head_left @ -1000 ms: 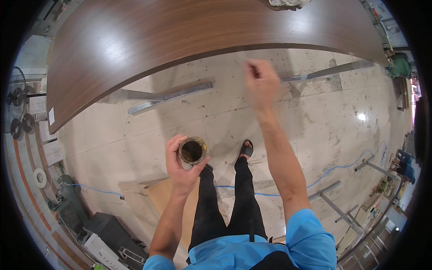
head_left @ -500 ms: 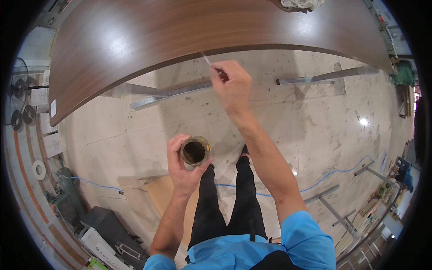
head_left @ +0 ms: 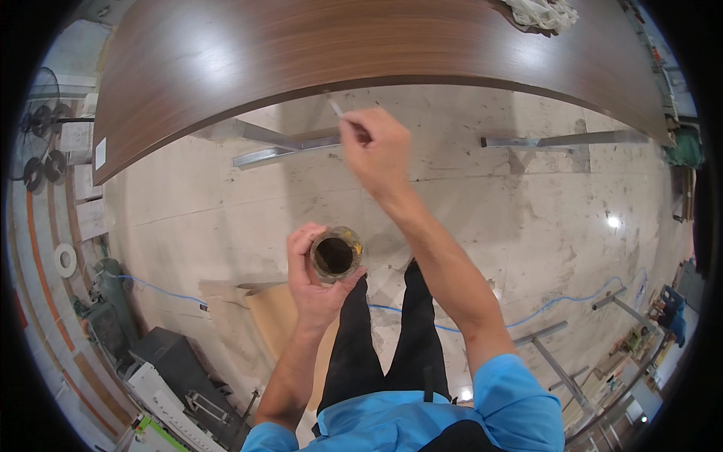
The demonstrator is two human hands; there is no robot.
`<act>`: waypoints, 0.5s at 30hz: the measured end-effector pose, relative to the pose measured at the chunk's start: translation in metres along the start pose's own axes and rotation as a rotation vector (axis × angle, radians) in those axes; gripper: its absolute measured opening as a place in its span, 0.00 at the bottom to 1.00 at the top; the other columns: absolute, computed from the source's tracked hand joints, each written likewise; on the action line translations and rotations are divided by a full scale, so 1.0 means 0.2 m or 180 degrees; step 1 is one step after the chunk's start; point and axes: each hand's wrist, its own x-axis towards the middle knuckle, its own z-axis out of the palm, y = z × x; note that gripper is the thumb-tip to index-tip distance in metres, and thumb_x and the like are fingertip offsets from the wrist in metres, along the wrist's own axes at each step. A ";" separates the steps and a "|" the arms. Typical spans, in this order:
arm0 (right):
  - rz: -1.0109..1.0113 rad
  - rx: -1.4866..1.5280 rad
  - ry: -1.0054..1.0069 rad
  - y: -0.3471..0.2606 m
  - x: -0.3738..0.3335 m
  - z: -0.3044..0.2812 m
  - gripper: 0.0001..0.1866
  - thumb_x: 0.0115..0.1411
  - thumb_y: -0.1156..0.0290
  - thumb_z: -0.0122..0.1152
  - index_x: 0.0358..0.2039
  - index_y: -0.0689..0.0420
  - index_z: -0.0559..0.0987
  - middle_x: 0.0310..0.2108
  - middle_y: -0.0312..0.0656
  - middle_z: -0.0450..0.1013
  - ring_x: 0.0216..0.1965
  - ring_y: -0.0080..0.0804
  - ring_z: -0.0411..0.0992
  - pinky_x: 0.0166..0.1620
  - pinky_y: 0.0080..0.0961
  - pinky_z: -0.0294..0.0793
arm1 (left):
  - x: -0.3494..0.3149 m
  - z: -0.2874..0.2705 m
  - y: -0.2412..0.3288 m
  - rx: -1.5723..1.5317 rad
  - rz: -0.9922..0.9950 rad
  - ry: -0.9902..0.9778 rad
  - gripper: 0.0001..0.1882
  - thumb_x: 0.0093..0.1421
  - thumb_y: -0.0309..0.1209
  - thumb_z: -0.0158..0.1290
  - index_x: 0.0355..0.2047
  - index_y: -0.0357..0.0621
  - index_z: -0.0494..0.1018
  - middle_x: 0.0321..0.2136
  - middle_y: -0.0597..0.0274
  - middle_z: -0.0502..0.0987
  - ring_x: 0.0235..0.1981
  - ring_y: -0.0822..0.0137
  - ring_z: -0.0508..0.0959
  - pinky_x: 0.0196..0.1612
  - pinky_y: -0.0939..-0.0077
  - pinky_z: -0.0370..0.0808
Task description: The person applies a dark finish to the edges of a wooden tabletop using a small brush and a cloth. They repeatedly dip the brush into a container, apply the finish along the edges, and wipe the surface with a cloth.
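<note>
My left hand (head_left: 309, 282) is wrapped round a round, stained jar (head_left: 356, 265) whose open mouth faces up. Its inside looks dark, and yellowish smears mark the rim. My right hand (head_left: 378, 147) is closed on a slim whitish stick (head_left: 335, 105), which points away toward the front edge of a brown wood-grain tabletop (head_left: 361, 45). The stick's far end is small and blurred, just below that edge; whether it touches cannot be told.
Metal legs (head_left: 282, 151) stand under the tabletop, and a crumpled pale cloth (head_left: 538, 13) lies on top at the far right. Behind my feet a blue cable (head_left: 542, 307) crosses the floor. A brown sheet (head_left: 275, 320) lies at left, near dark machinery (head_left: 173, 361).
My right hand has moved slightly left and nearer with the stick, whose end is now lower than the tabletop's edge. The view has shifted a little; the jar stays in my left hand.
</note>
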 end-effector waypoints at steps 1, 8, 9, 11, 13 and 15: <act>0.0078 -0.0183 0.0450 -0.02 0.00 -0.03 0.05 0.62 0.78 0.68 0.39 0.60 0.86 0.32 0.41 0.81 0.29 0.24 0.76 0.34 0.22 0.77 | 0.00 -0.01 -0.01 0.0006 0.0077 -0.0005 0.40 0.50 0.26 0.77 0.60 0.40 0.67 0.56 0.55 0.65 0.58 0.60 0.71 0.64 0.65 0.71; 0.0083 -0.0674 0.0219 0.04 0.08 -0.13 0.03 0.62 0.76 0.69 0.37 0.59 0.86 0.31 0.41 0.80 0.29 0.27 0.77 0.34 0.23 0.76 | -0.02 -0.08 -0.03 0.0077 0.0001 0.0073 0.42 0.48 0.26 0.77 0.61 0.42 0.67 0.58 0.55 0.65 0.60 0.59 0.70 0.64 0.64 0.71; -0.0248 -0.0509 0.0255 0.07 0.08 -0.09 0.04 0.62 0.76 0.70 0.38 0.59 0.86 0.31 0.42 0.80 0.29 0.27 0.77 0.34 0.23 0.76 | -0.01 -0.06 -0.04 0.0092 -0.0019 0.0101 0.42 0.49 0.28 0.78 0.62 0.42 0.66 0.59 0.55 0.65 0.61 0.59 0.70 0.65 0.64 0.71; -0.0200 -0.0272 0.0398 0.14 0.05 -0.07 0.04 0.63 0.75 0.70 0.38 0.59 0.86 0.31 0.41 0.80 0.29 0.26 0.77 0.34 0.23 0.75 | -0.01 -0.02 -0.03 0.0111 -0.0042 0.0105 0.43 0.51 0.33 0.78 0.63 0.42 0.65 0.60 0.56 0.66 0.62 0.60 0.70 0.66 0.65 0.70; 0.0083 0.0017 0.0897 0.22 0.02 -0.15 0.04 0.63 0.74 0.71 0.38 0.58 0.86 0.30 0.39 0.81 0.30 0.25 0.76 0.34 0.23 0.75 | 0.00 0.01 -0.03 0.0160 0.0018 0.0026 0.44 0.52 0.33 0.77 0.65 0.42 0.65 0.62 0.57 0.65 0.63 0.60 0.70 0.66 0.64 0.71; 0.0440 -0.0015 0.1651 0.31 0.02 -0.41 0.05 0.64 0.72 0.70 0.38 0.59 0.86 0.32 0.39 0.81 0.30 0.27 0.76 0.36 0.26 0.76 | 0.00 0.03 -0.03 0.0216 0.0086 0.0034 0.44 0.53 0.33 0.77 0.65 0.43 0.64 0.63 0.57 0.64 0.63 0.60 0.69 0.66 0.63 0.71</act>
